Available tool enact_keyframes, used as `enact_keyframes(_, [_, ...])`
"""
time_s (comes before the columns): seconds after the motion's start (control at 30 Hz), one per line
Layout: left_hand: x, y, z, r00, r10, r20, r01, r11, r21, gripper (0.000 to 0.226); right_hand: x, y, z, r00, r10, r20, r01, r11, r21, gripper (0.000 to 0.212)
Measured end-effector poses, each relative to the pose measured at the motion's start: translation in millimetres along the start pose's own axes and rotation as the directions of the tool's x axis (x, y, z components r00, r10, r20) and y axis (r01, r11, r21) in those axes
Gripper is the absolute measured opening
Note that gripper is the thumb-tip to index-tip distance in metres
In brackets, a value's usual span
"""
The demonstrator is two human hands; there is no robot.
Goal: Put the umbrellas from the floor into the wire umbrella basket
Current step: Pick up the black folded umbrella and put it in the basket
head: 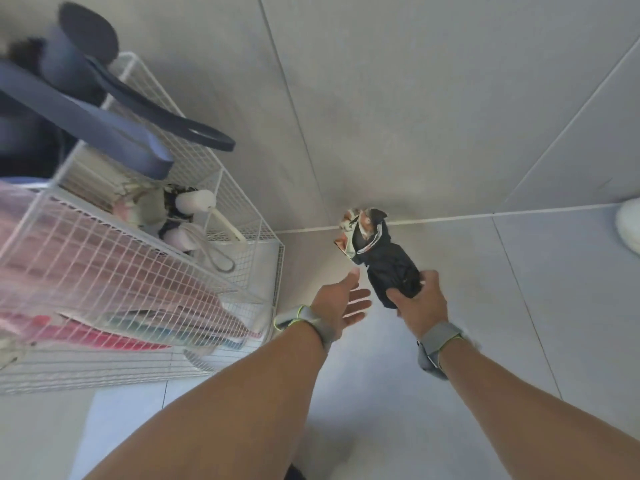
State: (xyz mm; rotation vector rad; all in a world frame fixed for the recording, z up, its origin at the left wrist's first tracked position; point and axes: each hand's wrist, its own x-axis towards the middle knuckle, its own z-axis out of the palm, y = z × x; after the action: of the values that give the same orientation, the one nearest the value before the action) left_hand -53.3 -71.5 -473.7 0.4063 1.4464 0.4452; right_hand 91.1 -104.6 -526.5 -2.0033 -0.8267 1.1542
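Note:
My right hand (420, 299) grips the lower end of a folded dark umbrella (381, 254) with an orange-and-white patterned lining showing at its far end. It is held just above the grey tiled floor, right of the basket. My left hand (341, 301) is open, palm toward the umbrella, a short gap to its left. The white wire umbrella basket (221, 289) stands at the left. Inside it lie several umbrellas, among them a pale one with a white handle (194, 202) and pink and red ones (104, 336).
Dark blue straps and a dark bag (114, 123) hang over the basket's far rim. A white object (628, 225) sits at the right edge of the floor. The grey wall meets the floor just behind the held umbrella.

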Motion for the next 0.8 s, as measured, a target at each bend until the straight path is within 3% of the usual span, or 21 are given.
enact_keyframes(0.2, [-9,14,-49,0.998,0.06,0.024,-0.056,0.99,-0.133,0.028,-21,-33,37,0.96,-0.15,0.235,0.138,0.988,0.066,0.041])
enact_keyframes(0.37, [-20,13,-89,0.994,0.107,-0.023,-0.109,0.939,-0.326,0.028,-29,-62,67,0.911,-0.23,0.343,0.197,0.972,0.129,0.039])
enact_keyframes(0.5, [-24,5,-117,0.983,0.148,-0.106,-0.181,0.859,-0.479,0.02,-30,-94,97,0.866,-0.303,0.398,0.296,0.952,0.079,0.045])
enact_keyframes(0.57, [-24,1,-130,0.98,0.136,-0.144,-0.191,0.849,-0.492,0.025,-30,-114,114,0.825,-0.325,0.463,0.338,0.939,0.057,0.052])
enact_keyframes(0.67, [-23,-7,-143,0.986,0.018,-0.168,-0.097,0.876,-0.473,0.031,-33,-137,137,0.727,-0.235,0.645,0.283,0.959,0.03,0.043])
enact_keyframes(0.7, [-23,-9,-145,0.986,-0.02,-0.165,-0.06,0.883,-0.465,0.032,-33,-141,142,0.722,-0.209,0.66,0.252,0.967,0.031,0.041])
enact_keyframes(0.8, [-20,-12,-147,0.982,-0.083,-0.169,-0.002,0.895,-0.446,0.031,-30,-143,150,0.803,-0.173,0.57,0.169,0.984,0.061,0.039])
